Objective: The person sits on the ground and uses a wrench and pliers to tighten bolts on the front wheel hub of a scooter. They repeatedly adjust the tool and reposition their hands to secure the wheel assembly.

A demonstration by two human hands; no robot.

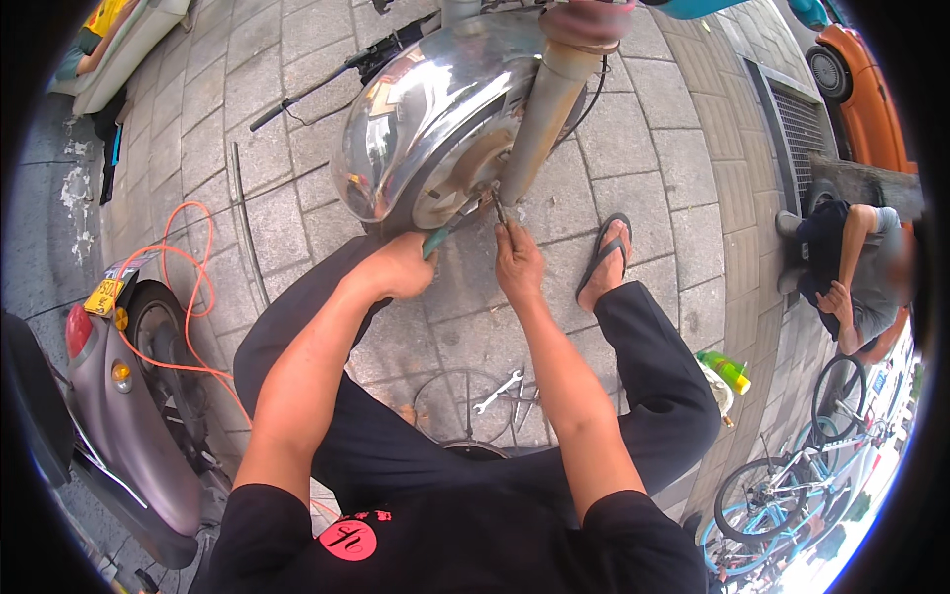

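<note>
A wheel under a shiny chrome fender stands in front of me, with a worn metal fork leg on its right side. My left hand is closed around a green-handled tool, whose far end reaches toward the wheel hub. The tool's tip is too small to make out. Just right of it, my right hand pinches a thin dark rod-like piece that runs up to the lower end of the fork leg. Whether this piece is a tool or a cable is unclear.
Between my legs lie an open-end wrench and a thin ring. An orange hose loops beside a parked scooter at left. A green bottle, bicycles and a seated person are at right.
</note>
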